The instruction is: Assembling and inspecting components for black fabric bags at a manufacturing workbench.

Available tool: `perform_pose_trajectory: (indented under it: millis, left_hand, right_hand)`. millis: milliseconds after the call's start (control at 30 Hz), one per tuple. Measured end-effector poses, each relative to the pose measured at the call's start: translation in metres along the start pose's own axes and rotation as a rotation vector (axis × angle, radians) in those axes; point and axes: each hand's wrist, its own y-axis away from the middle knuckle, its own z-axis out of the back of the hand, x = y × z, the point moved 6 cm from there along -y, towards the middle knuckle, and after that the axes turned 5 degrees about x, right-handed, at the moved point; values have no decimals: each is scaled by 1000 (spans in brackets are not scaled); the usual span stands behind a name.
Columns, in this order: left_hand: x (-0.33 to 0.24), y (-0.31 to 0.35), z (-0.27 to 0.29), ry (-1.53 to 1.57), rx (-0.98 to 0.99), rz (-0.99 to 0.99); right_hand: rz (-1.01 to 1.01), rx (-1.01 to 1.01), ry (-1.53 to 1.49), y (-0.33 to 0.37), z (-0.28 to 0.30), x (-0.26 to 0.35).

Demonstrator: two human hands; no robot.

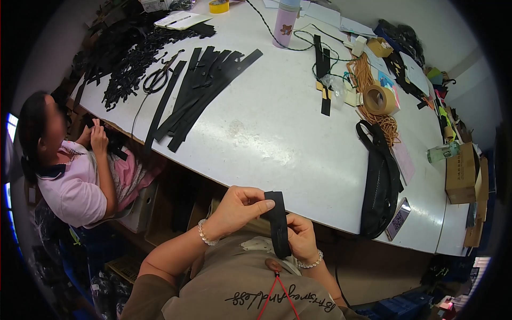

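A short black fabric strip [278,226] hangs upright between my hands, just in front of my body and near the table's front edge. My left hand [245,207] pinches its top end, the thumb lying on the front face. At the strip's right edge, lower down, my right hand [301,237] has its fingers curled in against the cloth; the fingertips are partly hidden behind it. Both wrists wear clear bead bracelets. A fan of long black strips [205,93] lies on the white table [256,154] ahead to the left, with black-handled scissors [159,79] beside it.
Black scraps [125,69] pile at the far left. A co-worker [74,176] sits at the left edge, handling something black. On the right are a black bag [377,186], a phone [397,218], a tape roll [377,100] and orange cord [362,72]. A tumbler [284,26] stands at the back.
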Motion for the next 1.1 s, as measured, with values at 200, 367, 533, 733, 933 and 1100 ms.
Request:
perform_pose_trajectory:
  millis: [200, 367, 533, 733, 933, 1100]
  left_hand:
    - [-5, 7, -28, -60, 143, -42]
    - [5, 6, -33, -289, 59, -44]
    - [12, -7, -28, -236, 34, -1]
    - [13, -9, -23, -280, 57, -78]
    - [23, -9, -34, 71, 68, -115]
    - [23, -5, -30, 122, 9, -121]
  right_hand:
    - [87, -130, 64, -1, -2, 7]
    - [441, -297, 544, -9, 0, 33]
    - [447, -338, 656, -17, 5, 49]
    - [482, -400, 474, -27, 7, 33]
    - [268, -447, 129, -41, 25, 4]
    - [446, -366, 231, -43, 21, 13]
